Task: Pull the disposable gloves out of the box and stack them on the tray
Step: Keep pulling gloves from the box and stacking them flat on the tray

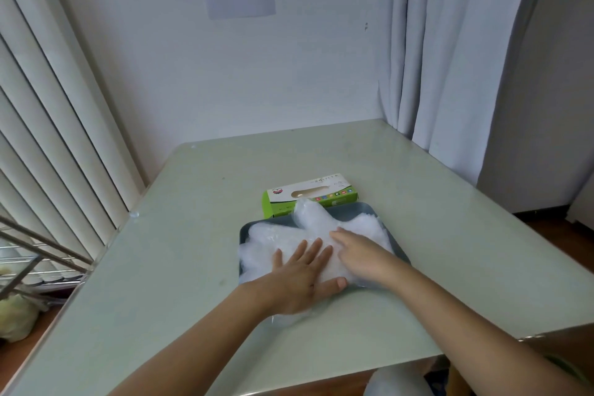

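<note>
Head view, looking down on a pale green desk (193, 235). A dark tray (366, 207) lies at its centre and carries a heap of clear disposable gloves (276, 241), which covers most of the tray floor and spills over the near left rim onto the desk. One glove thumb sticks up toward the far rim. The green-and-white glove box (308, 196) lies on the desk just behind the tray, its slot facing up. The left hand (302, 276) rests flat on the near part of the heap, fingers straight and slightly spread, thumb out to the right. The right hand (360, 254) lies on the heap just beside it, fingers straight and close together, pointing left and away. Neither hand pinches anything. Vertical blinds (48, 106) stand at left, a curtain (450, 42) at right.
</note>
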The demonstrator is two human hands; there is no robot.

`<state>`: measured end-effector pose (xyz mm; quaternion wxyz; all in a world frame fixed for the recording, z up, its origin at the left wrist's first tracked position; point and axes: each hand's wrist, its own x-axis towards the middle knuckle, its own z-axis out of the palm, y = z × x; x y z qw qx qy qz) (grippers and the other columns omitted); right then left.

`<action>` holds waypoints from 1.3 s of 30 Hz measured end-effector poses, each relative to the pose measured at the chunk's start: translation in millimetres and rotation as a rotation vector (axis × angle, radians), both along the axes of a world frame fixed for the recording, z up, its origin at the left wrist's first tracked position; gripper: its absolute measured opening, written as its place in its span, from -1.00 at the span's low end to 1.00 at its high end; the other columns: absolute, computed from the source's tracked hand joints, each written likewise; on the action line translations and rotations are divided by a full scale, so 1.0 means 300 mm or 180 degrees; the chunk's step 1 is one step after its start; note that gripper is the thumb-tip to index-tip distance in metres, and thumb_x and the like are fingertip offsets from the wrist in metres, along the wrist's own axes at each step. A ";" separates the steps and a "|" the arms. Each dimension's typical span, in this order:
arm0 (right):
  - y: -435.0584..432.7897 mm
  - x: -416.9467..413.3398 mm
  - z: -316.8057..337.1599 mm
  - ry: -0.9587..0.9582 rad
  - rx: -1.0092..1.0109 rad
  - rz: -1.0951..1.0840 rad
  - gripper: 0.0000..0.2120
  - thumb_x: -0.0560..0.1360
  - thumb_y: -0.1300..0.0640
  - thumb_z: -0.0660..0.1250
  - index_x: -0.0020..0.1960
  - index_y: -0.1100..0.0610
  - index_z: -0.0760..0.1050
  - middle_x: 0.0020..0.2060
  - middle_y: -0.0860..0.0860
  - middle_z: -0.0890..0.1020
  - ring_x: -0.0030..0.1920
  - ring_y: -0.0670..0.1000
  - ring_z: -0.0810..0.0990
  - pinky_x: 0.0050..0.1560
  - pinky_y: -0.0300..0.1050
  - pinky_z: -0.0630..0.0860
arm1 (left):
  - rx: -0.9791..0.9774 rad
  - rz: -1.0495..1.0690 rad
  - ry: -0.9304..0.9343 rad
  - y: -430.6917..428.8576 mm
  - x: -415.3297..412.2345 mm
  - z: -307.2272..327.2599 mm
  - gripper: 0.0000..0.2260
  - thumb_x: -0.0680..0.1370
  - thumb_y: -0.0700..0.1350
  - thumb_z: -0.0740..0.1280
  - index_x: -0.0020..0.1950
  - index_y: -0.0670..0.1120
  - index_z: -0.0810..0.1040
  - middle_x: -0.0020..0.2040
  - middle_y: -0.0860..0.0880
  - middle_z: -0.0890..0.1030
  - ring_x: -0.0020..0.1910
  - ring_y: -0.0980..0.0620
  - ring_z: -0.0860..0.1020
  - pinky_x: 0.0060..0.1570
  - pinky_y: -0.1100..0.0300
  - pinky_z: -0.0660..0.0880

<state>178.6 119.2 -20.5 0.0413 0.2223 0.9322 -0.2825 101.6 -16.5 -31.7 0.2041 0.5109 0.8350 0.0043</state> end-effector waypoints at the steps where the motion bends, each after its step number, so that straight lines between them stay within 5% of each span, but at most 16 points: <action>1: 0.005 0.003 -0.020 -0.0051 0.0122 0.0123 -0.52 0.65 0.20 -0.01 0.56 0.07 0.06 0.55 0.06 0.03 0.53 0.03 0.02 0.41 -0.22 0.01 | 0.0025 -0.0008 -0.0038 -0.010 -0.006 0.000 -0.37 0.59 0.30 -0.08 0.57 0.10 -0.22 0.57 0.09 -0.24 0.54 0.06 -0.26 0.46 -0.13 -0.31; 6: 0.050 0.015 -0.077 -0.0303 0.0582 0.0478 -0.37 0.58 -0.26 0.05 0.55 -0.16 -0.12 0.55 -0.01 -0.20 0.54 0.07 -0.26 0.49 0.03 -0.24 | 0.0091 -0.0005 -0.0039 -0.063 -0.054 -0.007 -0.49 0.65 0.18 -0.13 0.55 0.14 -0.24 0.56 0.12 -0.25 0.55 0.06 -0.25 0.47 -0.06 -0.28; 9: 0.082 0.022 -0.054 -0.0498 0.0631 0.0694 -0.23 0.49 -0.37 0.12 0.54 -0.18 -0.18 0.54 -0.03 -0.25 0.53 0.08 -0.28 0.50 0.04 -0.23 | -0.0231 0.0053 0.0215 -0.087 -0.084 0.007 -0.39 0.62 0.25 -0.04 0.55 0.12 -0.28 0.56 0.06 -0.28 0.55 0.01 -0.26 0.47 -0.05 -0.26; 15: 0.156 0.067 0.041 -0.0829 0.0784 0.1054 -0.16 0.48 -0.28 0.26 0.55 -0.16 -0.17 0.55 -0.07 -0.20 0.54 -0.02 -0.23 0.48 -0.11 -0.12 | -0.0861 -0.0065 0.0968 -0.154 -0.146 0.058 -0.29 0.64 0.10 0.11 0.55 -0.01 -0.34 0.57 -0.13 -0.25 0.56 -0.09 -0.18 0.46 -0.05 -0.28; 20: 0.218 0.094 0.080 -0.0758 0.1014 0.0982 -0.23 0.47 -0.20 0.34 0.55 -0.11 0.03 0.55 -0.10 0.00 0.54 -0.01 -0.03 0.45 -0.18 -0.06 | -0.0982 0.0055 0.0842 -0.185 -0.200 0.084 -0.21 0.57 0.27 0.15 0.56 0.05 -0.29 0.58 -0.06 -0.23 0.55 -0.11 -0.27 0.45 -0.10 -0.33; 24: 0.288 0.107 0.103 -0.0579 0.0630 0.0727 -0.33 0.37 -0.06 0.50 0.41 -0.18 0.33 0.12 -0.25 0.39 0.27 -0.09 0.39 0.21 -0.29 0.31 | -0.0970 0.0218 0.0512 -0.202 -0.227 0.109 -0.11 0.48 0.35 0.25 0.57 0.10 -0.23 0.59 0.02 -0.20 0.55 -0.07 -0.25 0.48 -0.11 -0.29; 29: 0.353 0.074 0.165 -0.0052 0.0102 0.0723 -0.54 0.35 0.13 0.54 0.20 -0.10 0.54 0.03 -0.33 0.55 -0.01 -0.45 0.50 -0.03 -0.58 0.34 | -0.0637 0.0436 -0.0064 -0.227 -0.284 0.221 -0.01 0.25 0.41 0.40 0.56 0.14 0.06 0.54 0.19 0.17 0.52 0.13 0.14 0.43 0.22 0.10; 32: 0.369 0.015 0.211 0.0431 -0.0107 0.0598 -0.71 0.40 0.12 0.50 0.09 -0.09 0.59 -0.02 -0.23 0.65 -0.04 -0.34 0.58 -0.05 -0.54 0.41 | -0.0499 0.0536 0.0051 -0.226 -0.349 0.288 0.12 0.00 0.59 0.19 0.52 0.18 0.19 0.47 0.19 0.32 0.42 0.16 0.30 0.36 0.26 0.20; 35: 0.364 -0.096 0.233 0.0720 0.0178 0.0436 -0.80 0.43 0.12 0.47 0.05 -0.03 0.62 -0.05 -0.14 0.66 -0.05 -0.21 0.61 -0.06 -0.46 0.44 | 0.0005 0.0775 0.0101 -0.168 -0.404 0.305 -0.01 0.13 0.60 0.17 0.47 0.15 0.29 0.43 0.13 0.39 0.38 0.11 0.37 0.34 0.22 0.25; 39: 0.321 -0.273 0.217 0.0681 0.0575 0.0455 -0.82 0.47 0.13 0.42 0.07 0.07 0.64 -0.05 -0.07 0.63 -0.05 -0.10 0.57 -0.06 -0.30 0.39 | 0.0847 0.0971 -0.0029 -0.038 -0.454 0.260 -0.44 0.49 0.20 0.35 0.44 0.05 0.37 0.40 0.06 0.44 0.36 0.06 0.40 0.33 0.19 0.30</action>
